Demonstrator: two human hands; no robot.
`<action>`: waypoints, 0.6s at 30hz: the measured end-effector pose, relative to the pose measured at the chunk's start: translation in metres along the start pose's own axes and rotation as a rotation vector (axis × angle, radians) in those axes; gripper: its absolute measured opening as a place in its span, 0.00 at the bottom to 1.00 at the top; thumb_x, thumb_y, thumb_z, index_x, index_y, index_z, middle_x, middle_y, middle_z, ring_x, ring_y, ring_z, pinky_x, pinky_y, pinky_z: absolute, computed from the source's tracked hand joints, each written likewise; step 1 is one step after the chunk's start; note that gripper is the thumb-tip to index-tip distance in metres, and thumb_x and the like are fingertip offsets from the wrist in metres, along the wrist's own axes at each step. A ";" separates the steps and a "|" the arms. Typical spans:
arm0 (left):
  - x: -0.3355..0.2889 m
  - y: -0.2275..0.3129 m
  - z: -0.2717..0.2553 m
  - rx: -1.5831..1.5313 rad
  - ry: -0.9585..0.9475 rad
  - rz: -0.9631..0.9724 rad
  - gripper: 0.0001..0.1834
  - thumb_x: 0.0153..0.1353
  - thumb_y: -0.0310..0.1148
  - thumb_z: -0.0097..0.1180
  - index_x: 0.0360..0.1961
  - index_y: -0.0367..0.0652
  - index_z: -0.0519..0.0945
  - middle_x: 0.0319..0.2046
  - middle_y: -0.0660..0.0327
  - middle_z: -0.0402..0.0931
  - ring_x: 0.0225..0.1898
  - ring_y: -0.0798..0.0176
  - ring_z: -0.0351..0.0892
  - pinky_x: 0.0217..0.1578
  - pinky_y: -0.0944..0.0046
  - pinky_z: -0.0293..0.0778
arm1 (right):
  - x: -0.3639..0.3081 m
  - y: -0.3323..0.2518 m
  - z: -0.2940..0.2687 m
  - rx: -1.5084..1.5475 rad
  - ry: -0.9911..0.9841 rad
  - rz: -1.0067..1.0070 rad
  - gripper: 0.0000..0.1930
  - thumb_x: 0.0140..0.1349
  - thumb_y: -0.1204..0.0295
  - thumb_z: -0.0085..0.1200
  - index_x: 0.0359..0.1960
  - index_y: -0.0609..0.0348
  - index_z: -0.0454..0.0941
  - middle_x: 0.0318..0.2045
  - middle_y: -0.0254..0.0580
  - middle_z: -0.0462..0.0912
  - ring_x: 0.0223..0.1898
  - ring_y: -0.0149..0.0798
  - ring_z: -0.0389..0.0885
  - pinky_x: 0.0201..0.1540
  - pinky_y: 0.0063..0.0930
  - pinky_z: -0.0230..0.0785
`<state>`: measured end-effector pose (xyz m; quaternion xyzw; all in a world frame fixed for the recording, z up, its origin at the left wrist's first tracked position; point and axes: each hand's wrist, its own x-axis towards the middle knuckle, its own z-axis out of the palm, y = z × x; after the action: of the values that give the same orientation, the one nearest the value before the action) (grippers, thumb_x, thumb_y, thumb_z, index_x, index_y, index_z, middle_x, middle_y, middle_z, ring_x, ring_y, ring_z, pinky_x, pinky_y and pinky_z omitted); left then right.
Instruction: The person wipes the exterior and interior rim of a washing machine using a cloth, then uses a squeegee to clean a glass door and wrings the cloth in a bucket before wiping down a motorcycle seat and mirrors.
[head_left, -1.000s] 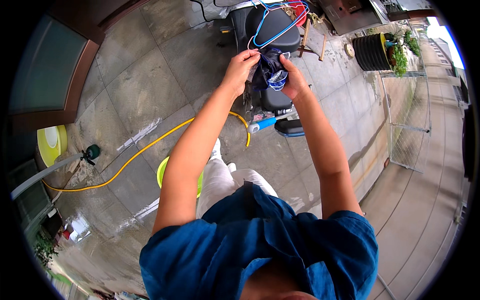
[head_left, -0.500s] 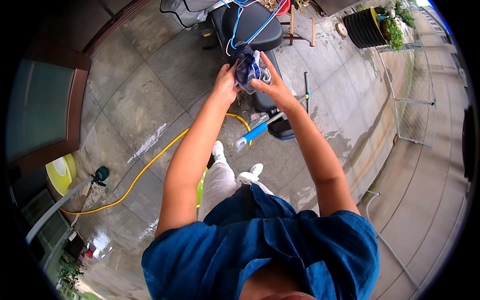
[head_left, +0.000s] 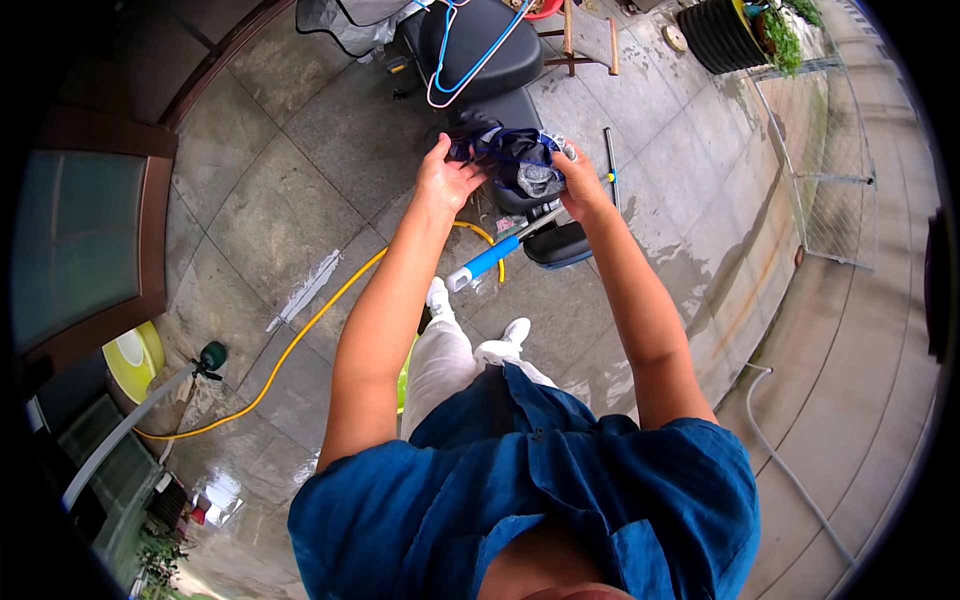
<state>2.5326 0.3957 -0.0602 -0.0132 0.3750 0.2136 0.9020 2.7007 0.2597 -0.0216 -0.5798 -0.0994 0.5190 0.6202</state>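
Note:
A bunched garment (head_left: 515,155), dark navy with grey and blue parts, hangs between my two hands above a black seat. My left hand (head_left: 448,178) holds its left end, thumb on top and fingers partly stretched beneath the cloth. At the right end, my right hand (head_left: 578,180) grips a grey bundled part, with the thumb bent over it. Just beyond the garment, blue and pink hangers (head_left: 468,85) lie on the black seat (head_left: 505,60). The garment's kind cannot be made out.
A mop-like pole with a blue grip (head_left: 490,262) leans below my hands. The yellow hose (head_left: 315,325) curves over wet tiles. A wooden folding stool (head_left: 590,40) stands beyond the seat, a black ribbed planter (head_left: 718,38) at far right. A lime basin (head_left: 135,360) sits at left.
My hands have moved apart, spreading the garment sideways from a tight bundle into a wider, looser one. The view has shifted slightly.

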 end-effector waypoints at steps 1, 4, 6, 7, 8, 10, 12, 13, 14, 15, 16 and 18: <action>0.006 -0.001 -0.003 0.001 0.001 0.001 0.26 0.68 0.53 0.45 0.50 0.39 0.72 0.49 0.53 0.73 0.56 0.47 0.70 0.60 0.39 0.62 | -0.002 -0.004 0.001 -0.023 -0.076 0.042 0.19 0.61 0.74 0.52 0.55 0.57 0.70 0.44 0.38 0.80 0.45 0.36 0.81 0.51 0.34 0.74; 0.010 -0.009 -0.004 0.022 0.078 0.094 0.24 0.72 0.51 0.38 0.48 0.40 0.73 0.42 0.56 0.75 0.51 0.51 0.75 0.58 0.45 0.67 | -0.012 -0.011 0.008 -0.193 -0.161 0.045 0.30 0.56 0.65 0.63 0.60 0.58 0.67 0.50 0.42 0.77 0.53 0.38 0.76 0.60 0.35 0.66; 0.011 -0.014 0.002 0.027 0.153 0.169 0.23 0.74 0.48 0.34 0.51 0.40 0.73 0.43 0.57 0.78 0.50 0.55 0.77 0.56 0.49 0.71 | -0.014 -0.012 0.012 -0.561 -0.189 -0.061 0.39 0.52 0.56 0.68 0.64 0.56 0.65 0.55 0.47 0.75 0.58 0.41 0.73 0.63 0.34 0.60; 0.010 -0.014 0.004 0.028 0.154 0.165 0.23 0.74 0.48 0.34 0.51 0.40 0.73 0.43 0.57 0.78 0.50 0.55 0.77 0.56 0.49 0.71 | -0.016 -0.010 0.015 -0.560 -0.186 -0.060 0.39 0.52 0.56 0.68 0.64 0.56 0.65 0.55 0.47 0.75 0.58 0.41 0.73 0.63 0.34 0.60; 0.009 -0.014 0.006 0.043 0.116 0.174 0.23 0.74 0.47 0.33 0.53 0.40 0.72 0.47 0.56 0.77 0.52 0.55 0.76 0.56 0.50 0.71 | -0.021 -0.009 0.023 -1.079 -0.112 -0.285 0.40 0.50 0.53 0.68 0.63 0.56 0.66 0.56 0.48 0.75 0.59 0.44 0.73 0.63 0.34 0.60; 0.006 -0.013 0.009 0.097 0.116 0.188 0.25 0.74 0.48 0.31 0.58 0.43 0.70 0.57 0.54 0.73 0.57 0.55 0.74 0.57 0.49 0.71 | -0.022 -0.004 0.033 -1.614 0.066 -0.725 0.36 0.47 0.53 0.68 0.57 0.57 0.72 0.53 0.51 0.77 0.55 0.51 0.76 0.57 0.34 0.66; 0.002 -0.010 0.006 0.051 0.113 0.176 0.25 0.74 0.49 0.29 0.59 0.44 0.70 0.57 0.54 0.72 0.57 0.55 0.73 0.57 0.49 0.71 | -0.022 -0.013 0.045 -1.467 0.042 -0.580 0.32 0.47 0.56 0.66 0.53 0.59 0.75 0.49 0.50 0.80 0.50 0.52 0.78 0.52 0.35 0.68; 0.000 -0.008 0.005 0.006 0.109 0.163 0.26 0.74 0.50 0.27 0.59 0.45 0.69 0.57 0.54 0.72 0.57 0.55 0.73 0.56 0.48 0.71 | -0.022 -0.016 0.050 -1.318 0.020 -0.438 0.27 0.48 0.59 0.65 0.49 0.60 0.77 0.44 0.49 0.82 0.46 0.53 0.81 0.46 0.36 0.71; 0.001 -0.006 0.004 -0.001 0.104 0.173 0.28 0.74 0.52 0.24 0.60 0.46 0.68 0.57 0.53 0.72 0.57 0.55 0.73 0.57 0.48 0.70 | -0.022 -0.010 0.051 -1.175 0.084 -0.583 0.17 0.51 0.65 0.60 0.41 0.62 0.80 0.35 0.43 0.84 0.35 0.46 0.82 0.37 0.36 0.71; 0.001 -0.003 0.002 -0.001 0.102 0.171 0.28 0.74 0.52 0.24 0.60 0.46 0.68 0.57 0.53 0.72 0.57 0.55 0.73 0.57 0.48 0.70 | -0.019 -0.008 0.046 -1.177 0.086 -0.584 0.17 0.51 0.65 0.60 0.41 0.62 0.80 0.35 0.43 0.84 0.35 0.46 0.82 0.37 0.36 0.71; 0.002 0.001 0.000 -0.058 0.130 0.192 0.28 0.74 0.52 0.24 0.59 0.46 0.69 0.56 0.54 0.73 0.57 0.54 0.72 0.58 0.47 0.69 | -0.015 -0.007 0.040 -0.912 0.117 -0.376 0.16 0.52 0.67 0.60 0.41 0.62 0.80 0.33 0.39 0.83 0.34 0.40 0.81 0.36 0.35 0.71; 0.004 0.005 -0.005 -0.113 0.168 0.241 0.30 0.73 0.54 0.25 0.59 0.44 0.69 0.55 0.54 0.73 0.58 0.53 0.71 0.59 0.47 0.67 | -0.013 -0.003 0.040 -0.477 0.155 -0.113 0.15 0.55 0.70 0.60 0.43 0.61 0.80 0.34 0.32 0.82 0.37 0.28 0.77 0.42 0.29 0.70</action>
<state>2.5299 0.4005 -0.0663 -0.0370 0.4355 0.3391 0.8331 2.6676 0.2755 -0.0008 -0.7413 -0.2034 0.3992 0.4997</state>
